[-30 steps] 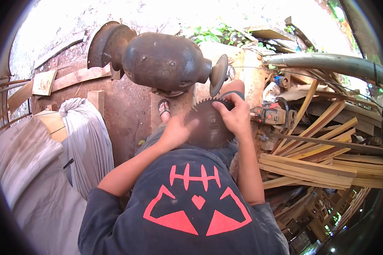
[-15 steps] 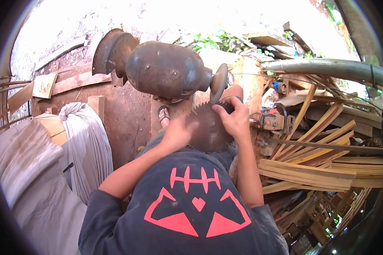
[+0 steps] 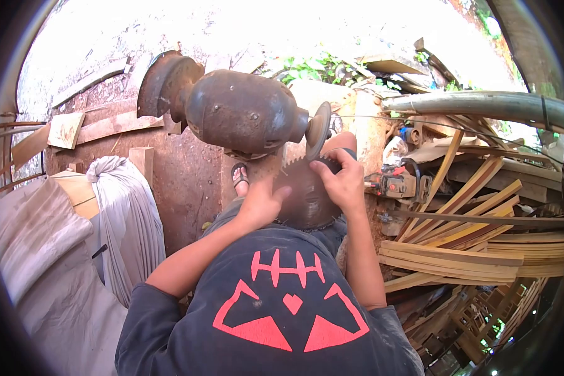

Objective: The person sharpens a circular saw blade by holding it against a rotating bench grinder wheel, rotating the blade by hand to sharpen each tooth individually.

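A dark round saw blade (image 3: 306,199) with a toothed rim is held over my lap. My left hand (image 3: 262,202) grips its left side, thumb lying on the face. At the upper right edge my right hand (image 3: 343,182) pinches the blade between thumb and fingers. The blade's top edge meets or nearly meets a thin grinding disc (image 3: 318,130) on the shaft of a rusty bench grinder motor (image 3: 244,108); exact contact cannot be told. The grinder's other end carries a metal guard (image 3: 163,86).
A red and black power tool (image 3: 398,183) lies at the right beside stacked wooden strips (image 3: 451,260). A metal pipe (image 3: 476,101) crosses the upper right. Grey cloth (image 3: 128,207) covers something at the left. A sandalled foot (image 3: 240,178) is below the grinder.
The blade and both hands have shifted only slightly, with my right hand a little lower and further left. The grinder appears slightly lower in view.
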A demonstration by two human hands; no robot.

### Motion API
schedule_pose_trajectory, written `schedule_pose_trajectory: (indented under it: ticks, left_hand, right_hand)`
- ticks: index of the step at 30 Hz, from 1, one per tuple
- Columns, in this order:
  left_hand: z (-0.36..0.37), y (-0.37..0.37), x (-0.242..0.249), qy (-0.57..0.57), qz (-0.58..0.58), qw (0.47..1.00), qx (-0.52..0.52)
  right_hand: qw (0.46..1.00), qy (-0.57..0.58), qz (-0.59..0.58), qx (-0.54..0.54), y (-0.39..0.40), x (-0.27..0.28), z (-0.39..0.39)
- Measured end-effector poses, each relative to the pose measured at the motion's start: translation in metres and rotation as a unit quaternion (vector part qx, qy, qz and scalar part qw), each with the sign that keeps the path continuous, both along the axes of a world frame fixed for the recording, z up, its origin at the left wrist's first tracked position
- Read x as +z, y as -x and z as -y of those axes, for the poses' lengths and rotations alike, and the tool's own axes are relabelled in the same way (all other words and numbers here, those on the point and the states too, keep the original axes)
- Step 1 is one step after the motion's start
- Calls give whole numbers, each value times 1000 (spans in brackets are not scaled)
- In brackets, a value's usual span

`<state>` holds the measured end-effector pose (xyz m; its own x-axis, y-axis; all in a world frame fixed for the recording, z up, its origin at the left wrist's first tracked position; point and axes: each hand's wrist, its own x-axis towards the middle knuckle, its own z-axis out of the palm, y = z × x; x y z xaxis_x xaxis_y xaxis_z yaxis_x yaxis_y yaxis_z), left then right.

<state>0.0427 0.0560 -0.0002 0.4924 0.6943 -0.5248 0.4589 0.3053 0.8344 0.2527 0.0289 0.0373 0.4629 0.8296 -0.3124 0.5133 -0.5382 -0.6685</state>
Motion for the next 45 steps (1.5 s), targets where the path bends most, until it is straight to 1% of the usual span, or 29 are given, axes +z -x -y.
schedule_pose_trajectory:
  ticks: [11,17,20,23,29,32,36,45]
  left_hand:
    - [0,-1,0,11,-11,1000,-7]
    - [1,-2,-4,33,7,999,-1]
    - [1,-2,0,25,5,1000,0]
    - [7,-2,-18,29,31,999,20]
    - [4,-3,-6,24,-20,1000,3]
    - [5,-2,-9,16,-18,1000,3]
    - [4,-3,0,15,-16,1000,3]
    - [5,-3,-4,15,-5,1000,7]
  right_hand:
    - [1000,1,2,8,0,3,-2]
    - [1000,-3,4,11,0,3,-1]
    - [1000,-8,6,15,0,4,-2]
    - [1000,-11,6,17,-1,4,-3]
    - [1000,-20,5,20,-1,4,-3]
    - [1000,-21,6,19,0,5,-2]
    - [999,-35,13,23,-1,3,-1]
    - [1000,-11,2,18,0,5,-1]
